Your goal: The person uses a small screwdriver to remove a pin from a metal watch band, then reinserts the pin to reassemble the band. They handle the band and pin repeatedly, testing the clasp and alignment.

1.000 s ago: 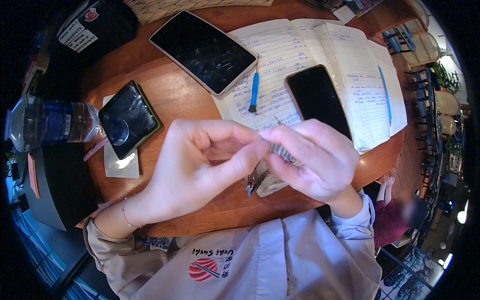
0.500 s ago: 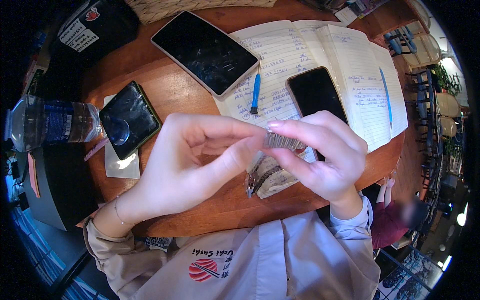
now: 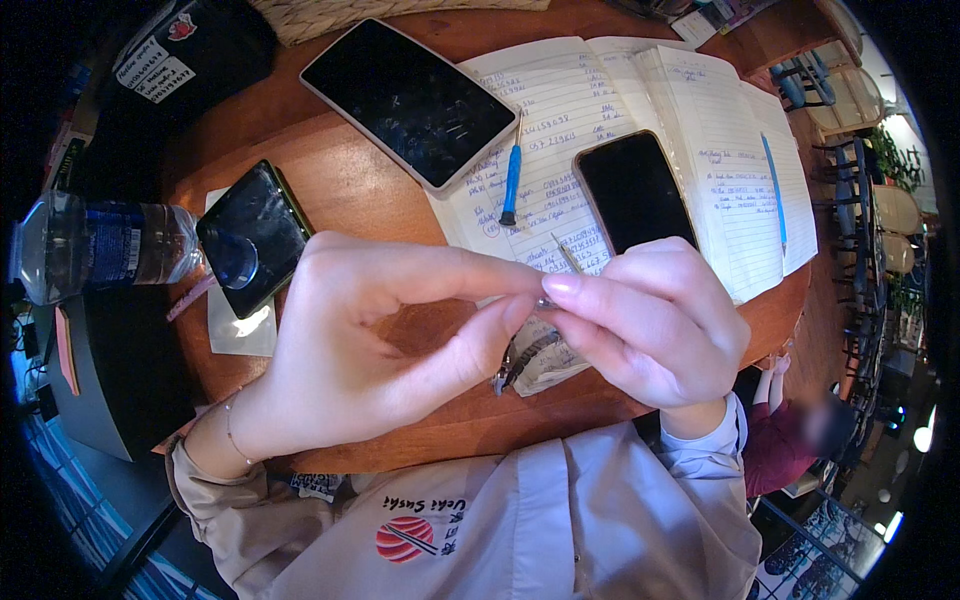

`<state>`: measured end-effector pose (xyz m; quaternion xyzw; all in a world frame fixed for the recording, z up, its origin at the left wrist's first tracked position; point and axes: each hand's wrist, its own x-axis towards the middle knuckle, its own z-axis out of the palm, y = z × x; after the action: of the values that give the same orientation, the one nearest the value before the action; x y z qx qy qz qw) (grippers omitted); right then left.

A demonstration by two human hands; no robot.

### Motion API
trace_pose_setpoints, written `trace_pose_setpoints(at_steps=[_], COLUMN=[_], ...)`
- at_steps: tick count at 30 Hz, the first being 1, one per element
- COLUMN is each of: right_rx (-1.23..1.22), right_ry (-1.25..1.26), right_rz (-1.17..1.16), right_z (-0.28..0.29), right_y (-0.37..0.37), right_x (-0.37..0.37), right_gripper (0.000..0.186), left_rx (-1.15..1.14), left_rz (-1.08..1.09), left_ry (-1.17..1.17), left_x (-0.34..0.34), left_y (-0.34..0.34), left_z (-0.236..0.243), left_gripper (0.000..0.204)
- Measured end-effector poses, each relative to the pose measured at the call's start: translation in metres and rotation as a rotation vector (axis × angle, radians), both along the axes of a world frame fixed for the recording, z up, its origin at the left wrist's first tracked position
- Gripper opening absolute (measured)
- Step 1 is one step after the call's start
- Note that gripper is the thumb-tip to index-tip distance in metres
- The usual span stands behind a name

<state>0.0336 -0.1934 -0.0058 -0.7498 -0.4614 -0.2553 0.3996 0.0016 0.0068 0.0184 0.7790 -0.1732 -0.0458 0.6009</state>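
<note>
Between the fingertips of both hands is a small ribbed metal piece (image 3: 545, 302), now mostly hidden, with only a shiny bit showing. My left hand (image 3: 385, 345) reaches in from the left, its thumb and forefinger at one end of the piece. From the right, my right hand (image 3: 655, 325) pinches the other end with thumb and forefinger. Below the fingers, a dark segmented band (image 3: 535, 352) lies partly covered on printed paper (image 3: 555, 372). A thin pointed object (image 3: 566, 254) shows just above my right fingertips.
An open notebook (image 3: 735, 240) carries a blue screwdriver (image 3: 512, 185), a dark phone (image 3: 635, 190) and a blue pen (image 3: 772, 190). A tablet (image 3: 410, 100) lies behind. At left are another phone (image 3: 250, 240) and a water bottle (image 3: 110, 245). A person (image 3: 785, 440) sits at right.
Both hands have turned the metal piece, so its ribbed side no longer shows. The right hand has shifted slightly down and right; the thin pointed object has come into sight.
</note>
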Motion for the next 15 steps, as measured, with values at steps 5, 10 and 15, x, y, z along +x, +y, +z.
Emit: trace_pose_setpoints(at_steps=[5, 10, 15], right_rx=[-0.013, -0.018, -0.024], right_ry=[-0.017, -0.023, -0.029], right_rz=[0.013, 0.014, 0.026], right_z=[0.0006, 0.0019, 0.0038], right_y=[-0.001, -0.0009, -0.0017], right_x=[0.0003, 0.0001, 0.0005], right_gripper=[0.029, 0.031, 0.031], left_rx=[-0.013, -0.005, -0.02], left_rz=[-0.002, -0.01, -0.014], left_ry=[-0.009, -0.04, -0.03], left_x=[-0.0008, -0.0003, -0.0017], left_y=[-0.0002, -0.0001, -0.0002], left_z=[0.0009, 0.0004, -0.0008], left_gripper=[0.013, 0.013, 0.015])
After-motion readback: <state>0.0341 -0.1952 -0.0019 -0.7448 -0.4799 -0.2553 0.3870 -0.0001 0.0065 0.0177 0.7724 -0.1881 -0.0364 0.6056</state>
